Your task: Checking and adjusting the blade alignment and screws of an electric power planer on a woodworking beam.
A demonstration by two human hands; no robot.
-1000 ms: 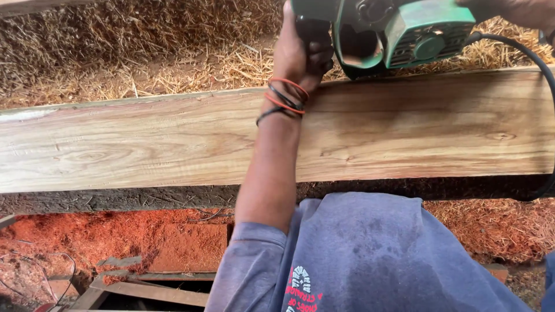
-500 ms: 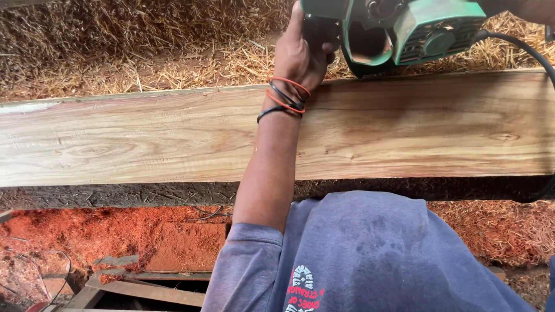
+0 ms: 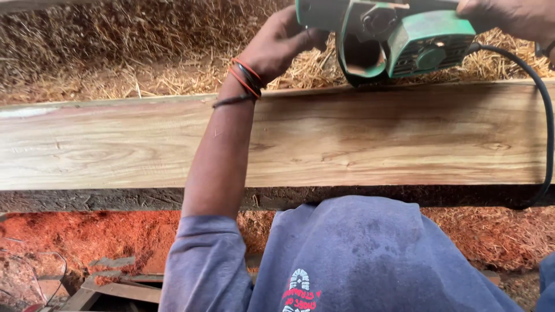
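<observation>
A green electric hand planer (image 3: 404, 37) is lifted over the far edge of a long, smooth wooden plank (image 3: 347, 138). My left hand (image 3: 280, 43), with red and black bands at the wrist, grips the planer's front end. At the top right corner my right hand (image 3: 509, 17) holds the planer's rear handle. A black power cord (image 3: 540, 115) runs from the tool down across the plank's right end.
Straw-coloured wood shavings (image 3: 115, 52) lie heaped beyond the plank. Red sawdust (image 3: 87, 237) covers the ground below it, with grey wood scraps (image 3: 110, 283) at the lower left. My blue shirt (image 3: 358, 260) fills the bottom centre.
The planer and both hands have shifted slightly to the right and up along the plank's far edge. The plank has stayed in place.
</observation>
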